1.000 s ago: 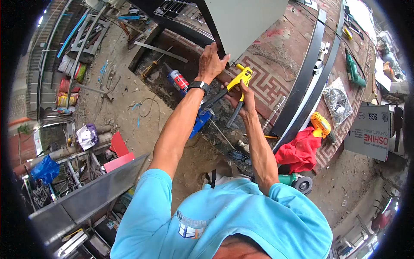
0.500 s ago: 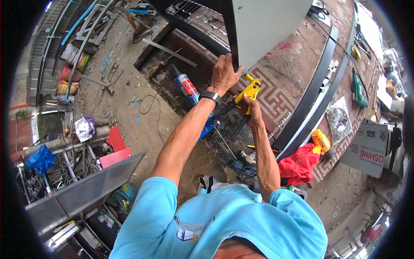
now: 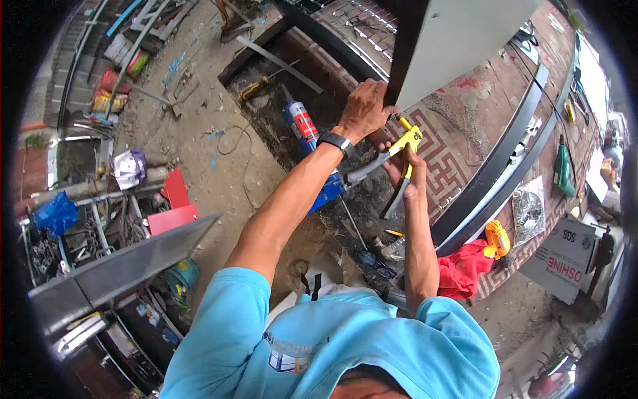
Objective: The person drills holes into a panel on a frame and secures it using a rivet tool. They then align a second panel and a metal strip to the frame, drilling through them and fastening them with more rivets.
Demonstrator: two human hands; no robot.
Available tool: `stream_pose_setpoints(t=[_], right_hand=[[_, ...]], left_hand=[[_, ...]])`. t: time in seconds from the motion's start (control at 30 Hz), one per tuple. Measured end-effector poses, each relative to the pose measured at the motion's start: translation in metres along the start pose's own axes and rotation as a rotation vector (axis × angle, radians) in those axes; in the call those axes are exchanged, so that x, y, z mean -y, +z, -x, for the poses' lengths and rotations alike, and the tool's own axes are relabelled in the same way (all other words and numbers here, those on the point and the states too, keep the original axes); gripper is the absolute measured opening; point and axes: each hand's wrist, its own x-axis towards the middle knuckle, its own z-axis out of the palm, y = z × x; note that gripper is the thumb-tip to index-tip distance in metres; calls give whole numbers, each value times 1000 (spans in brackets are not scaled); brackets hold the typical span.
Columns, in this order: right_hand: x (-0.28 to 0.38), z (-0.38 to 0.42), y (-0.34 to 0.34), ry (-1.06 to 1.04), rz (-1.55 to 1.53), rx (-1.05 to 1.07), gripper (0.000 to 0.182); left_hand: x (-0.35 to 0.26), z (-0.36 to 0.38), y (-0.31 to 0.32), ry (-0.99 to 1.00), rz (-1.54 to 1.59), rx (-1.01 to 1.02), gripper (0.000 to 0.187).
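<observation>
A yellow hand riveter (image 3: 407, 141) is in my right hand (image 3: 412, 174), whose fingers are around its body and handle. Its two grey-ended handles are spread apart, and its nose points up toward the panel corner. My left hand (image 3: 365, 110), with a dark wristband, is closed at the lower corner of a light grey panel (image 3: 452, 46) with a dark edge. The fingertips are partly hidden there, close to the riveter's nose. Below my left wrist lies a sealant tube (image 3: 304, 124) in a blue caulking gun (image 3: 327, 193).
A screwdriver (image 3: 256, 88) and a metal strip (image 3: 282, 65) lie beyond. To the right are long curved dark strips (image 3: 495, 156), a red cloth (image 3: 462, 269), a yellow tool (image 3: 496, 239) and a green drill (image 3: 563, 171). Metal scraps and a grey panel (image 3: 126, 266) stand left.
The view has shifted, so the surroundings sit farther right and lower. The riveter's handles look wider apart now. My left hand stays at the panel corner.
</observation>
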Motion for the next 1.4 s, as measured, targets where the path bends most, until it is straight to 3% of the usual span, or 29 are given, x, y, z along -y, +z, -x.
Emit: stream_pose_setpoints(t=[0.17,0.5,0.63,0.73,0.8,0.9,0.97,1.0,1.1,1.23,1.3,1.4], right_hand=[[-15,-7,-4,-51,-48,46,28],[-30,-30,-16,-235,409,-301,19],[-39,-31,-7,-260,328,-264,14],[-33,-25,-6,-230,346,-262,20],[-34,-12,4,-212,525,-346,21],[-22,15,-5,-163,767,-235,26],[-10,25,-7,-176,834,-272,29],[8,34,-7,-21,669,-190,25],[44,25,-36,266,659,140,21],[40,15,-46,332,421,204,23],[25,10,-30,251,435,17,26],[8,-8,-50,200,464,-11,33]], left_hand=[[4,3,2,5,-9,26,48],[4,2,9,28,68,-35,44],[1,3,9,21,25,-19,45],[-7,3,10,-88,-11,4,45],[-7,3,12,-66,-22,3,46],[-9,1,8,-53,-77,-5,46],[-9,1,10,-44,-78,-32,46],[-9,2,11,-70,-61,-9,45],[-8,3,12,-76,-14,-14,45],[-9,2,14,-32,-42,-43,44],[-15,2,13,-99,-41,-33,44],[-23,15,7,-161,7,2,59]])
